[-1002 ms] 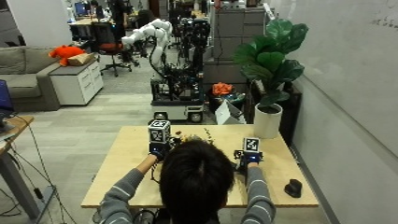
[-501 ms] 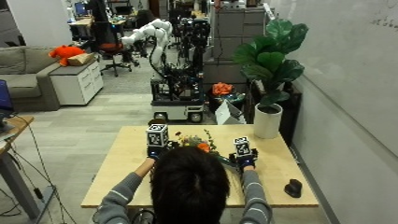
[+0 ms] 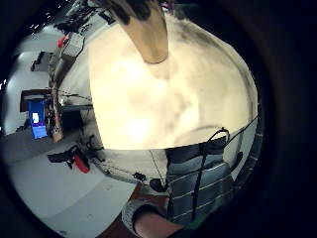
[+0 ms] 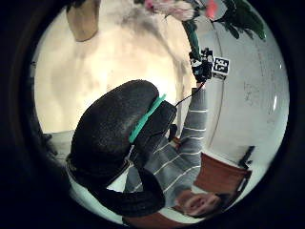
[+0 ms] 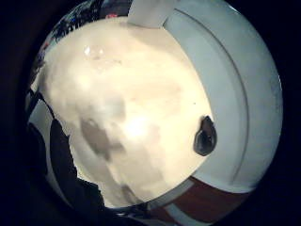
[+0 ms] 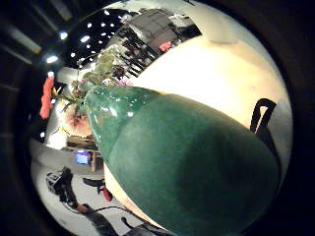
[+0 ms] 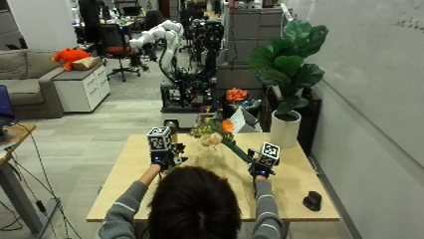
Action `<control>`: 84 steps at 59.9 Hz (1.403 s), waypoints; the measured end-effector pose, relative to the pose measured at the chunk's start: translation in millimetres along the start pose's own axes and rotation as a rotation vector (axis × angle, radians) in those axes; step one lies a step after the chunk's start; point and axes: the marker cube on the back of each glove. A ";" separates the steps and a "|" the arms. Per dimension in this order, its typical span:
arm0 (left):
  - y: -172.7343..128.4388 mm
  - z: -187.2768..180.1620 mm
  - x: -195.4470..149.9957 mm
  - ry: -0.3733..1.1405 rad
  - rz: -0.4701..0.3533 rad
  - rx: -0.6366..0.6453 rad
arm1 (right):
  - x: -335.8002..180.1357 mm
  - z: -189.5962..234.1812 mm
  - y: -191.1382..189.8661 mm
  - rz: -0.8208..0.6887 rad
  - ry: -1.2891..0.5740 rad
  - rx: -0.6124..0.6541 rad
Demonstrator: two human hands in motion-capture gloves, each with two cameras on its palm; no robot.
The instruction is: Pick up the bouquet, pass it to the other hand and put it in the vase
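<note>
outside view: right hand (image 7: 260, 168) holds the bouquet (image 7: 218, 133) by its green stem, flowers tilted up and left over the wooden table (image 7: 291, 186). left hand (image 7: 162, 155) hovers apart from it, can't tell its fingers. small dark object (image 7: 311, 200) sits near right. left thumb view: bouquet in the right hand's grasp. right thumb view: green stem fills it. no readable writing.
</note>
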 end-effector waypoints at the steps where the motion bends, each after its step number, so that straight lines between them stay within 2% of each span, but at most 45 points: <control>1: 3.4 -6.0 -0.4 -0.007 -0.022 0.013 | -2.6 -5.3 -0.7 0.004 -0.025 0.012; 4: -12.6 -11.0 -2.3 0.087 0.063 0.045 | -11.3 -24.5 -12.4 0.004 -0.105 0.115; 6: -24.6 -10.5 -9.7 0.135 0.048 0.017 | -12.5 -36.7 -18.5 0.018 -0.123 0.161; 9: -36.4 -15.1 -20.8 0.158 -0.020 0.011 | -16.8 -49.4 -6.3 0.054 -0.161 0.059; 11: -30.5 -25.7 -18.9 0.187 -0.047 0.016 | -27.0 -57.4 1.7 0.045 -0.234 -0.002; 14: -12.9 -47.3 -8.9 0.257 -0.071 0.027 | -42.5 -72.1 0.6 0.016 -0.339 0.026; 18: -24.2 -55.9 -3.2 0.365 -0.036 0.075 | -58.4 -82.5 -2.6 0.016 -0.451 0.066; 22: -58.5 -56.2 6.0 0.563 0.029 0.145 | -82.4 -90.0 4.1 0.063 -0.630 0.005; 28: -74.3 -73.5 38.4 0.828 0.075 0.266 | -116.3 -93.5 17.2 0.128 -0.852 -0.109; 30: -81.8 -77.2 49.3 0.897 0.090 0.277 | -124.4 -92.6 16.5 0.109 -0.892 -0.084; 34: -93.1 -83.5 72.2 0.992 0.116 0.265 | -136.8 -84.6 14.5 0.097 -0.910 -0.043; 38: -97.5 -93.0 100.7 1.068 0.136 0.251 | -141.4 -53.9 13.8 0.267 -0.823 -0.133; 41: -98.7 -100.3 121.8 1.133 0.160 0.261 | -163.5 -46.9 9.5 0.205 -0.966 -0.137; 46: -101.8 -110.6 151.9 1.257 0.216 0.289 | -189.2 -70.0 32.7 0.180 -1.016 -0.162; 50: -105.0 -111.6 169.5 1.301 0.234 0.276 | -194.7 -72.5 53.0 0.238 -0.918 -0.227; 53: -114.7 -106.2 178.3 1.351 0.211 0.278 | -198.2 -64.5 59.8 0.199 -0.875 -0.210; 56: -118.4 -102.3 180.7 1.426 0.141 0.311 | -219.4 -85.0 67.6 0.005 -1.098 -0.167; 59: -120.3 -97.4 177.5 1.424 0.070 0.379 | -222.7 -84.3 70.0 -0.048 -1.130 -0.185; 66: -116.4 -91.9 168.6 1.319 -0.047 0.495 | -208.3 -53.5 75.9 0.069 -0.888 -0.291; 71: -123.3 -92.1 162.9 1.284 -0.047 0.559 | -221.0 -64.1 78.9 -0.089 -1.028 -0.295; 75: -124.5 -94.7 160.1 1.281 -0.056 0.564 | -208.0 -48.9 63.1 -0.170 -0.871 -0.199; 77: -129.8 -95.8 156.2 1.277 -0.057 0.576 | -208.4 -52.4 60.8 -0.237 -0.875 -0.172; 80: -133.7 -100.8 149.9 1.273 -0.062 0.589 | -219.9 -76.2 75.2 -0.240 -1.017 -0.259; 84: -131.6 -114.5 139.6 1.263 -0.075 0.606 | -218.1 -85.2 79.3 -0.188 -1.031 -0.349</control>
